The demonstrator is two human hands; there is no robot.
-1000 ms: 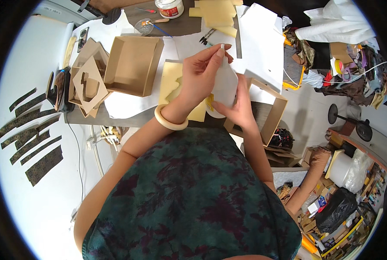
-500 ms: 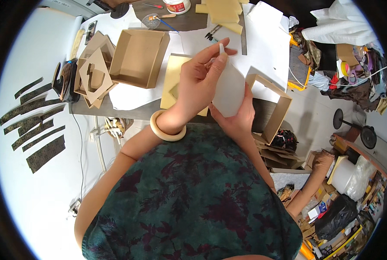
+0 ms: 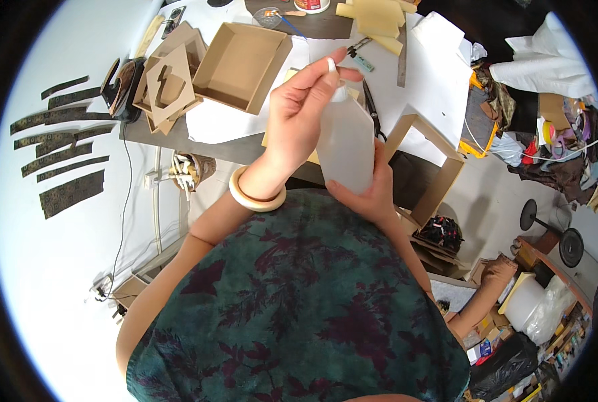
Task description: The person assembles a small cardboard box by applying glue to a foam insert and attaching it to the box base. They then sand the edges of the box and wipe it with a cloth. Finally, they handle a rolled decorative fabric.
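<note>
Pinching the cloudy bottle [image 3: 349,147] near its top with the left hand [image 3: 297,115] in a narrow grip, cupping its bottom with the right hand [image 3: 371,194]. Held right of the open brown box [image 3: 242,67]. Now showing more side than before, so maybe easier to hold steady.

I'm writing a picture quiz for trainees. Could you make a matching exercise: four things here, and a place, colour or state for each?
1. bottle
2. bangle
3. shirt
4. tub

a. dark green, with purplish leaf shapes
b. cut off by the picture's top edge
c. held in the right hand
d. around the left wrist

1-c, 2-d, 3-a, 4-b
</note>
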